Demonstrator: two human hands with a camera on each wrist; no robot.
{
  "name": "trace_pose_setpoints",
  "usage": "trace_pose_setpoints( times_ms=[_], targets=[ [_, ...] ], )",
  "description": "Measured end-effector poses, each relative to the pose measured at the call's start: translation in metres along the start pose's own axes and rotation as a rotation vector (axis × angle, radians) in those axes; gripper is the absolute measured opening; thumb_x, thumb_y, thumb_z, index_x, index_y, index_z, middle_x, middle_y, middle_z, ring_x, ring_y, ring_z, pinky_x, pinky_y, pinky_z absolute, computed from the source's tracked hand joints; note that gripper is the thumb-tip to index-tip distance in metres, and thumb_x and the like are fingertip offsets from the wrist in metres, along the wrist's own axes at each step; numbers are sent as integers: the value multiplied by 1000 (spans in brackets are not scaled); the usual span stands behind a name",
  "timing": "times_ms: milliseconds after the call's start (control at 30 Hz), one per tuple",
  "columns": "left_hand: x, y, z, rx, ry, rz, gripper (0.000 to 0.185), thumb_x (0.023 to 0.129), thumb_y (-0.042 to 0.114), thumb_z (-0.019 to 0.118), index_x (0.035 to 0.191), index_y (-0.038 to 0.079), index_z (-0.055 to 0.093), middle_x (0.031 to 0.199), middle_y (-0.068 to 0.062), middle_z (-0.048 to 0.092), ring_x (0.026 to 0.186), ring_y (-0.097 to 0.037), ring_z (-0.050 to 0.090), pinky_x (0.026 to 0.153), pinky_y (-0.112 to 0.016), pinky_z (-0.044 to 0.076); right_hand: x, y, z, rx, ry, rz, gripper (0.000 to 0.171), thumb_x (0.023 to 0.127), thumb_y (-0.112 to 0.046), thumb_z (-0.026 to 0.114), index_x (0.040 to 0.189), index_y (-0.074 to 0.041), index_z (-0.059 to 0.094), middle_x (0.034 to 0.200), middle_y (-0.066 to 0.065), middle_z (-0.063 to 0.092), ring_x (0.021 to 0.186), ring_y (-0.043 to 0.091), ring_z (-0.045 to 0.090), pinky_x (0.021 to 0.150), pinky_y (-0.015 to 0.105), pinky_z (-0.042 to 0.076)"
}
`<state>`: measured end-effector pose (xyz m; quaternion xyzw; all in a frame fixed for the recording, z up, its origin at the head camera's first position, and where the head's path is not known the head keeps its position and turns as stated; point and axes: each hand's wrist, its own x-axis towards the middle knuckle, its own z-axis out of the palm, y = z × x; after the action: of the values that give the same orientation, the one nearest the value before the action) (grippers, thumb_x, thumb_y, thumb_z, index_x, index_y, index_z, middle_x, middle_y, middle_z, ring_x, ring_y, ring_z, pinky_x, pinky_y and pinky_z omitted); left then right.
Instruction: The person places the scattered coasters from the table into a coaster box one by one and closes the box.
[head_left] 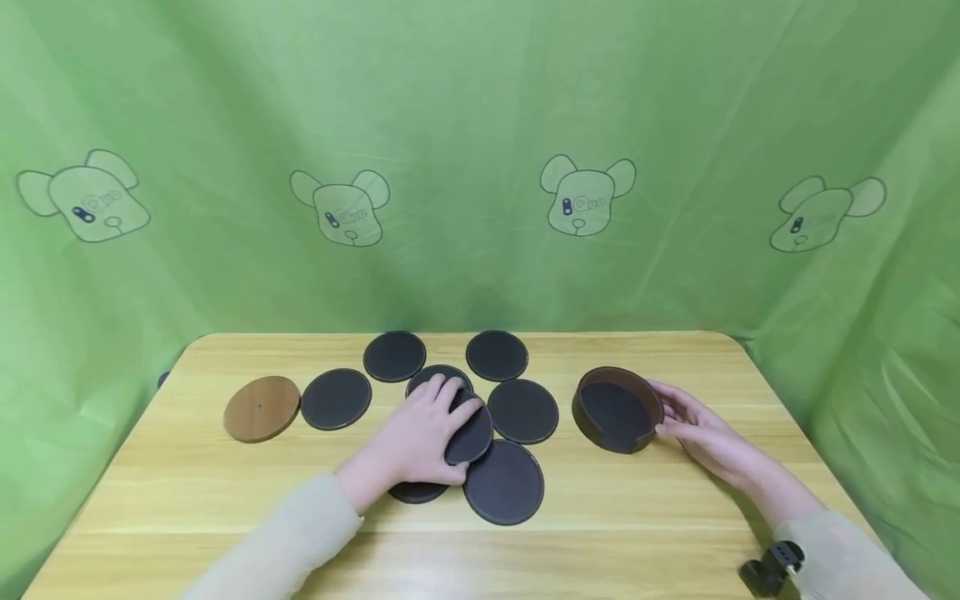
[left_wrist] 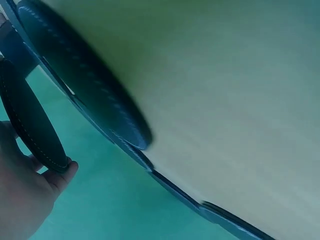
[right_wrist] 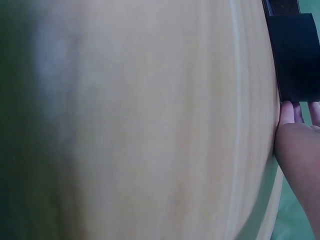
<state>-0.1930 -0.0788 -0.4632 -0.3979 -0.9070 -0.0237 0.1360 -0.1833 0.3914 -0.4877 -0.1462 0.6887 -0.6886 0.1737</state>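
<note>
My left hand [head_left: 423,425] pinches a round black coaster [head_left: 472,429] by its edge, above other coasters near the table's middle. In the left wrist view this stitched coaster [left_wrist: 32,115] is off the table, tilted, with the fingers at its rim. To the right stands a round brown coaster holder [head_left: 641,396] with a notch in its front wall and a dark disc or floor inside. My right hand [head_left: 697,429] holds its right side, thumb in front and fingers behind. The right wrist view shows fingertips against the dark holder wall [right_wrist: 295,57].
Several black coasters lie flat around the left hand, including a front one [head_left: 504,483], a back one [head_left: 497,355] and a left one [head_left: 336,399]. A tan disc [head_left: 261,408] lies farther left. A green curtain [head_left: 465,275] hangs behind the wooden table [head_left: 585,550].
</note>
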Motion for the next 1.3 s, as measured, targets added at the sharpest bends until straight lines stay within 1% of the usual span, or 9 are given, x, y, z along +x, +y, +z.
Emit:
trace_pose_setpoints(
  times_ms=[167,300,467,633,800,867,1133,1300],
  targets=[
    [16,8,-1,26,-9,24,85,72,62,73,145,21,58,144,-18,54,125,-32,54,107,-45,50,0,2,-2,-1,-4,-10,62,106,7,48,162,-14,33,149,-13,53,133,-2,56,107,13,46],
    [28,13,-3,35,-9,36,85,73,62,73,146,22,57,147,-17,53,127,-33,55,109,-45,50,0,3,-2,-1,-6,-14,63,105,8,49,162,-14,33,149,-14,53,133,-3,56,107,13,45],
    [44,20,-6,36,-21,49,85,74,62,72,148,22,56,148,-15,52,130,-32,52,109,-45,51,0,3,-2,7,-7,-12,62,105,8,49,161,-16,36,149,-13,53,132,-2,56,107,12,46],
    [60,28,-5,47,-39,61,84,76,63,71,149,24,54,150,-14,50,130,-30,50,110,-44,49,1,2,-2,6,-5,-9,60,106,6,48,160,-16,36,148,-14,54,132,-3,56,106,12,46],
    [77,36,-3,69,-57,72,86,78,67,69,152,26,52,153,-13,48,133,-29,49,114,-43,45,1,2,-2,6,-7,-13,61,106,6,50,161,-16,36,148,-14,53,132,-3,55,107,12,45],
    [84,39,-3,78,-58,75,86,78,67,69,152,26,52,153,-13,49,134,-29,49,115,-42,44,2,2,-2,6,-11,-17,61,106,7,49,161,-15,35,149,-14,53,133,-2,55,106,12,46],
    [111,50,2,114,-4,117,84,76,70,67,147,27,54,144,-9,52,124,-24,51,109,-37,45,2,3,-3,7,-24,-31,65,104,12,45,161,-17,37,150,-13,53,133,-2,56,107,12,46],
    [125,58,4,109,11,129,85,76,70,66,148,27,54,141,-7,53,122,-23,50,110,-36,45,2,4,-4,4,-31,-26,65,104,12,45,161,-18,37,150,-12,53,133,-1,56,107,12,45]
  ],
)
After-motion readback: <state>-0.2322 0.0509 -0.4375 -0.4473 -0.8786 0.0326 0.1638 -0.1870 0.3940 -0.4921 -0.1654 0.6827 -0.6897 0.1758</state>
